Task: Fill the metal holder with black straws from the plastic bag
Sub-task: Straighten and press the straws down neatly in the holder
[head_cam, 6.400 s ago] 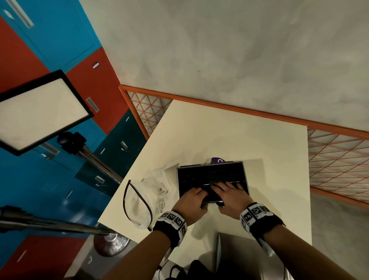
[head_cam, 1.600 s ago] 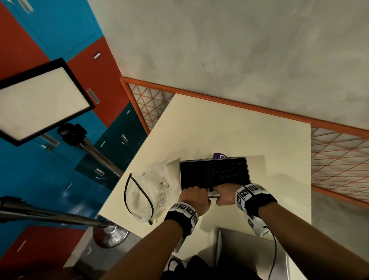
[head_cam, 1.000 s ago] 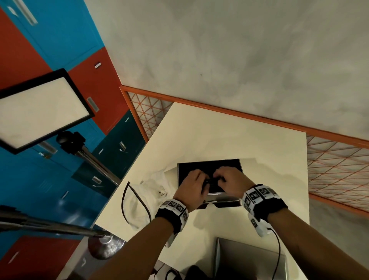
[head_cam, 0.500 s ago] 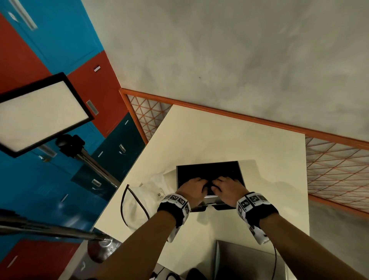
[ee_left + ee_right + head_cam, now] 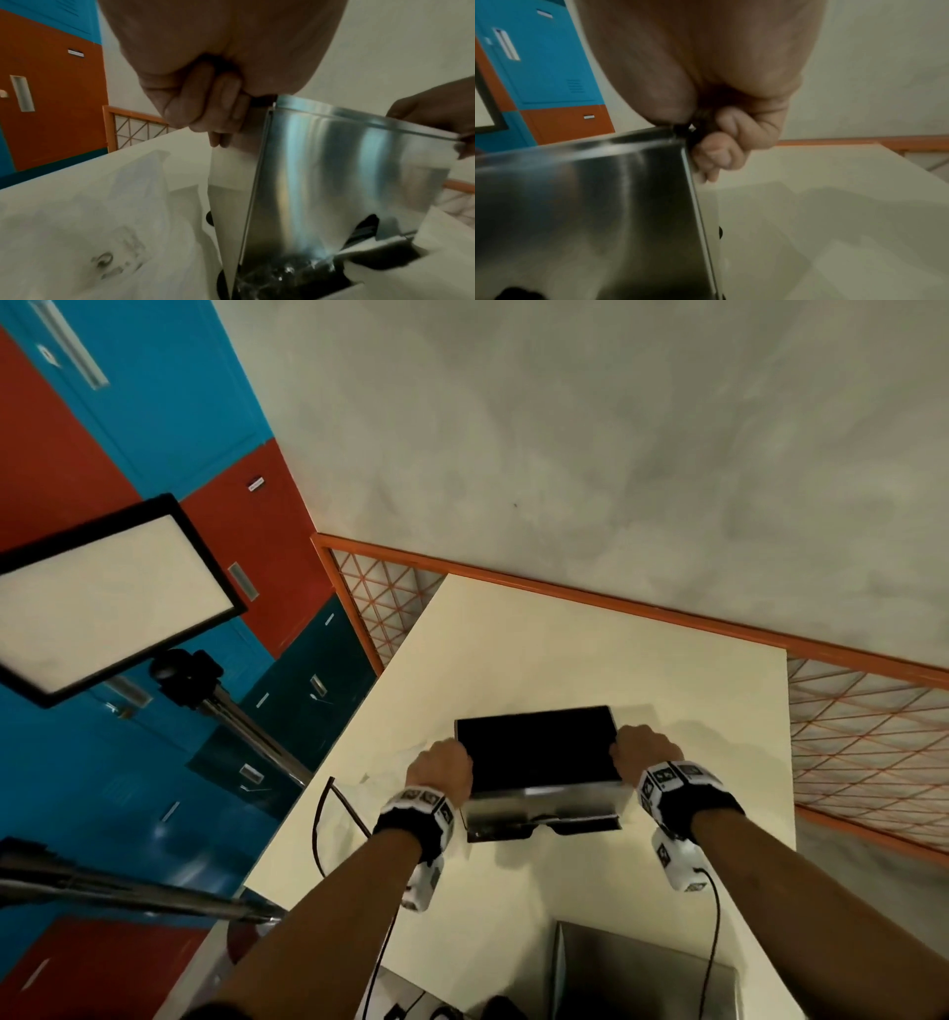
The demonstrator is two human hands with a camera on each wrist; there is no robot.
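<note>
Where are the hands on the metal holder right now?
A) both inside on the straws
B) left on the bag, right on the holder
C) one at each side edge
C: the left hand and the right hand grip opposite side edges of the metal holder.

The surface (image 5: 539, 649) beyond the metal holder (image 5: 544, 806) is left open. Passage on the left is narrowed by the plastic bag (image 5: 107, 213), and nearer the person by a grey box (image 5: 642, 973).
</note>
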